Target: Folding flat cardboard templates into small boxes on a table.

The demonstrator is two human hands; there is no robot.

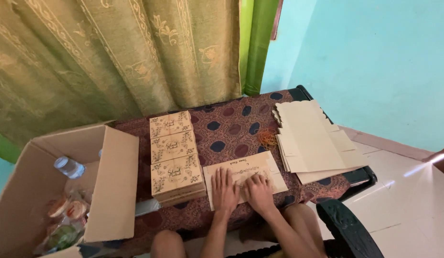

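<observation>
Left hand and right hand press flat, fingers spread (gripping nothing), on the unfolded box blank. Its long axis runs left-right beneath both palms; assembled boxes lie just left.

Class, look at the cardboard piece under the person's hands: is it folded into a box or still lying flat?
Flat. The box blank lies unfolded on the patterned tablecloth, with the left hand and right hand pressing down on it.

Maroon tablecloth with dark oval dots; green floral curtain; tan printed boxes; turquoise wall
</observation>
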